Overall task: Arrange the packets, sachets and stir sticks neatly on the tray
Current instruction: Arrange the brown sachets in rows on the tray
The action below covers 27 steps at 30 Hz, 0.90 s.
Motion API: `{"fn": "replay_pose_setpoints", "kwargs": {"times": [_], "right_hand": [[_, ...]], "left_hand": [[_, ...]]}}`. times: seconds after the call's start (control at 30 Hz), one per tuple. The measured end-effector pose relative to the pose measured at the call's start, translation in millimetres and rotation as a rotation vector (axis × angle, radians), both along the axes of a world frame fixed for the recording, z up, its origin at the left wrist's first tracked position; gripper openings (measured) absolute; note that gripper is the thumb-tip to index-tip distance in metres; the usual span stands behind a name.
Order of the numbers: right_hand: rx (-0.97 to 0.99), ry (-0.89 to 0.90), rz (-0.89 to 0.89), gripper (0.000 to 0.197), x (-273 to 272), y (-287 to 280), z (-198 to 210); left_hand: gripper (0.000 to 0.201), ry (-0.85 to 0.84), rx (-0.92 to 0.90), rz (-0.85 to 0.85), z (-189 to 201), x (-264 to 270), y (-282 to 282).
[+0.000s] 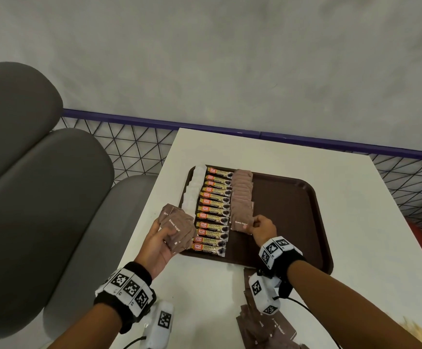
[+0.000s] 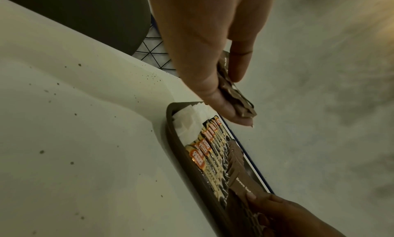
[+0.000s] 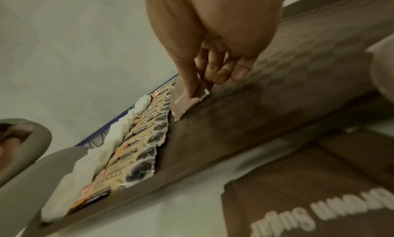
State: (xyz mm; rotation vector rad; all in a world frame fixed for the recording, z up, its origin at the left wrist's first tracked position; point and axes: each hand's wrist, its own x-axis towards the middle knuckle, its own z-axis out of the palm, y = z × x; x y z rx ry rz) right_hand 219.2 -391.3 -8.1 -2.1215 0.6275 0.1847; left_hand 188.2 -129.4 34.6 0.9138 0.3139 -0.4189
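Note:
A dark brown tray (image 1: 293, 210) lies on the white table (image 1: 355, 222). On its left part run a column of white sachets (image 1: 193, 190), a column of coffee granule packets (image 1: 213, 210) and a column of brown sugar sachets (image 1: 242, 195). My left hand (image 1: 159, 241) hovers over the tray's left edge and grips a fanned stack of brown sugar sachets (image 1: 177, 227), also seen edge-on in the left wrist view (image 2: 234, 92). My right hand (image 1: 261, 226) pinches one brown sugar sachet (image 1: 241, 220) at the near end of the brown column, its thumb (image 3: 190, 87) pressing on the sachet (image 3: 183, 102).
More brown sugar sachets (image 1: 267, 323) lie loose on the table near its front edge, under my right forearm. Grey cushioned seats (image 1: 41, 185) stand to the left. A wire mesh rail with a blue top (image 1: 142, 147) runs behind the table. The tray's right half (image 1: 295, 192) is bare.

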Motion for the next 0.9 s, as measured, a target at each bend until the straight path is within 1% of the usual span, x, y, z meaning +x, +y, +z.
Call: {"fn": "replay_pose_setpoints", "kwargs": {"times": [0.13,0.2,0.4,0.47,0.57,0.6,0.67,0.73,0.83,0.9], "right_hand": [[-0.075,0.052,-0.01,0.028,8.6,-2.1,-12.8],[-0.084,0.065,-0.01,0.029,11.8,-3.7,-18.5],[-0.087,0.053,-0.051,0.03,7.0,-2.2,-9.4],[-0.106,0.021,-0.056,0.032,4.3,-1.5,-5.7],[-0.218,-0.065,-0.037,0.047,0.8,1.1,-0.2],[-0.262,-0.113,-0.015,0.049,-0.7,3.2,3.3],[-0.279,-0.204,0.053,0.046,-2.1,10.1,9.1],[-0.195,-0.271,0.124,0.036,-2.4,21.5,15.3],[0.034,-0.355,0.223,0.023,-4.1,44.7,27.1],[0.203,-0.341,0.31,0.02,-9.5,60.8,35.7]], "left_hand": [[0.049,0.022,-0.003,-0.004,-2.9,0.8,-0.3],[0.048,0.026,0.003,-0.007,-3.4,1.3,-1.0],[0.05,0.018,-0.003,-0.003,-0.9,1.2,-6.0],[0.051,0.014,-0.013,-0.006,0.6,0.5,-7.8],[0.051,0.007,-0.023,-0.006,3.1,0.2,-11.0],[0.05,0.004,-0.026,-0.007,4.0,0.3,-12.1],[0.051,-0.006,-0.017,-0.013,4.8,0.7,-14.2],[0.053,-0.013,-0.006,-0.019,4.7,1.0,-16.1],[0.052,-0.015,0.009,-0.017,4.0,-0.1,-19.9],[0.048,-0.025,0.021,-0.017,4.3,-1.5,-22.2]]}}
